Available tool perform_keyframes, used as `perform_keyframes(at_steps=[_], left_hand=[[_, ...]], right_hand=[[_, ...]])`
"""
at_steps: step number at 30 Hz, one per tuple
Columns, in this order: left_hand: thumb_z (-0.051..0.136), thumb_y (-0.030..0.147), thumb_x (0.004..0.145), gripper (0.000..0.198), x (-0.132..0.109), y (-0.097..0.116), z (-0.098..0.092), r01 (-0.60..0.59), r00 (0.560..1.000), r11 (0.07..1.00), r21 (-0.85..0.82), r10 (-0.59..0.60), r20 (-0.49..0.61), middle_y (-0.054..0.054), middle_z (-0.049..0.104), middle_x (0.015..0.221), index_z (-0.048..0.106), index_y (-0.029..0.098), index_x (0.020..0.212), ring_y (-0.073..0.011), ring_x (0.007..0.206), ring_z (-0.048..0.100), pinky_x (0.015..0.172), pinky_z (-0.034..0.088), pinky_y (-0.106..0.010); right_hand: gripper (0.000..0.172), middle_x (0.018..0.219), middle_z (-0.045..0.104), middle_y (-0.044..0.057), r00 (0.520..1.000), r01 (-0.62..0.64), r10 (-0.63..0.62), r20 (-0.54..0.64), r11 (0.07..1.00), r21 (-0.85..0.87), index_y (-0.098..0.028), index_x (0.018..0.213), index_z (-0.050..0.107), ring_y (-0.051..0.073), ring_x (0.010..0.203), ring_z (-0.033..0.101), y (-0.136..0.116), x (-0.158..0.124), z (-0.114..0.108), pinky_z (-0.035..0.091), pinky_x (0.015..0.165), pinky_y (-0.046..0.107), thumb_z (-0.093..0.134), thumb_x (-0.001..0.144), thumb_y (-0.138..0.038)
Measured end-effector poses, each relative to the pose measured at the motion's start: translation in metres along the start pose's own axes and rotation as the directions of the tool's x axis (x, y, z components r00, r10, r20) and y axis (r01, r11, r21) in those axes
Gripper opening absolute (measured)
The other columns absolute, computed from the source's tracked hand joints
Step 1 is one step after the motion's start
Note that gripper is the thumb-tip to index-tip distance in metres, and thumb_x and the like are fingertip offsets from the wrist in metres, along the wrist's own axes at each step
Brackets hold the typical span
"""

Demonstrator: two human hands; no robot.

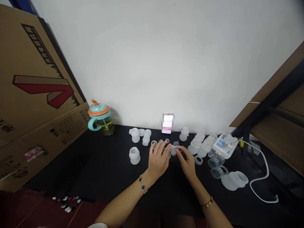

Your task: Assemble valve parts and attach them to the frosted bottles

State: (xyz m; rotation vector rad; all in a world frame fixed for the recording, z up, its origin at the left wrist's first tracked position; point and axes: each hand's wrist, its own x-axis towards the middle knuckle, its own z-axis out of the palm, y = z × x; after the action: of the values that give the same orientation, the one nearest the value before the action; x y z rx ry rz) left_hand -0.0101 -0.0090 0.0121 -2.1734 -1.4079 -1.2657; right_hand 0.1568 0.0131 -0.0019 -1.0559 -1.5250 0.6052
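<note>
My left hand (159, 159) reaches over a cluster of small clear parts on the black table, its fingers stretched out. Those parts include several clear rings (154, 143), partly hidden by the fingers. Beside its fingertips, my right hand (188, 165) pinches a small clear, nipple-like piece (174, 149) between thumb and fingers; its exact shape is hard to make out. To the left of my hands a frosted white bottle (135, 155) stands upright. Just right of my right hand lies a translucent ring (198, 160).
Several frosted bottles (195, 145) lie at right, near clear cups (216, 172) and a white device (225, 145) with a white cable (266, 171). A phone (167, 124) leans on the wall. A lidded glass jug (101, 122) stands at left by a cardboard box (42, 95).
</note>
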Motion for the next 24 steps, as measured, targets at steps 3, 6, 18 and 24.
perform_keyframes(at_steps=[3, 6, 18, 24], left_hand=[[0.057, 0.023, 0.094, 0.041, 0.005, 0.006, -0.016, 0.154, 0.987, 0.960, 0.234, -0.163, 0.018, -0.018, 0.055, 0.145, 0.058, 0.019, 0.135, -0.0357, 0.127, 0.055, 0.109, 0.033, -0.061], [0.058, 0.033, 0.095, 0.045, 0.010, 0.004, -0.027, 0.271, 0.952, 0.887, 0.374, -0.304, 0.033, -0.021, 0.048, 0.151, 0.057, 0.017, 0.137, -0.0397, 0.128, 0.052, 0.106, 0.032, -0.065], [0.051, 0.011, 0.092, 0.046, 0.014, -0.026, -0.031, 0.357, 0.856, 0.721, 0.594, -0.506, 0.101, -0.021, 0.044, 0.153, 0.058, 0.016, 0.137, -0.0343, 0.115, 0.060, 0.087, 0.053, -0.049], [0.043, -0.003, 0.086, 0.048, 0.007, -0.037, -0.026, 0.295, 0.925, 0.817, 0.496, -0.373, 0.064, -0.023, 0.050, 0.148, 0.063, 0.015, 0.126, -0.0342, 0.111, 0.064, 0.079, 0.060, -0.045]], right_hand=[[0.021, 0.101, 0.074, 0.007, 0.999, -0.004, 0.004, -0.040, 1.000, -0.014, -0.022, 0.099, 0.071, 0.024, 0.088, 0.065, -0.002, 0.001, -0.001, 0.052, 0.081, 0.037, 0.063, 0.092, -0.040], [0.021, 0.101, 0.074, 0.008, 0.998, -0.011, 0.010, -0.055, 1.000, -0.021, -0.021, 0.098, 0.071, 0.023, 0.086, 0.066, -0.004, 0.001, -0.001, 0.052, 0.080, 0.036, 0.062, 0.092, -0.040], [0.023, 0.099, 0.074, 0.008, 0.999, -0.002, 0.001, -0.043, 1.000, -0.030, -0.022, 0.101, 0.071, 0.023, 0.084, 0.065, -0.006, -0.001, 0.000, 0.053, 0.076, 0.036, 0.062, 0.092, -0.041], [0.023, 0.105, 0.074, 0.008, 0.999, -0.038, 0.038, -0.030, 0.999, 0.012, -0.023, 0.101, 0.072, 0.025, 0.089, 0.066, -0.006, -0.002, 0.001, 0.053, 0.078, 0.038, 0.063, 0.092, -0.041]])
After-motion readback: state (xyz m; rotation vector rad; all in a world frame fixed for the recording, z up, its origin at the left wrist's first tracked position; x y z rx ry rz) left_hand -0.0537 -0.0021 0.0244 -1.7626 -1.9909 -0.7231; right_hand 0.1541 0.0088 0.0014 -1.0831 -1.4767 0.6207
